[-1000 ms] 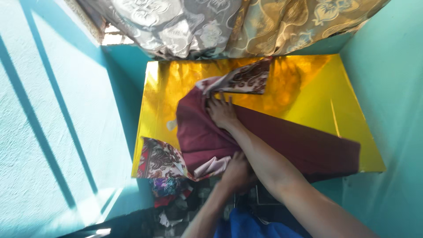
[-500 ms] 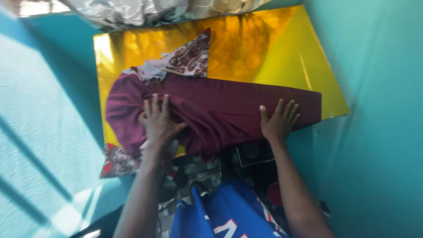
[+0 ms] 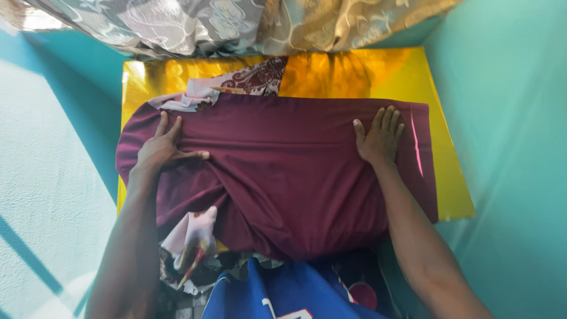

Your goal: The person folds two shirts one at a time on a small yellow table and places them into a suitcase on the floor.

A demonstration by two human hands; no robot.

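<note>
The maroon cloth (image 3: 289,177) lies creased, its long axis running left to right across the yellow desk (image 3: 455,189). The left hand (image 3: 162,147) and right hand (image 3: 378,139) press it, fingers (image 3: 387,118) spread flat, gripping nothing.

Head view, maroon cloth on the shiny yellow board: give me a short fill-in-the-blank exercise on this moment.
1. Both hands lie flat on the maroon cloth, which is spread over a shiny ____ board.
2. The left hand is near the cloth's ____ end.
3. The right hand has its fingers ____ rather than clenched.

Missing words: yellow; left; spread
</note>
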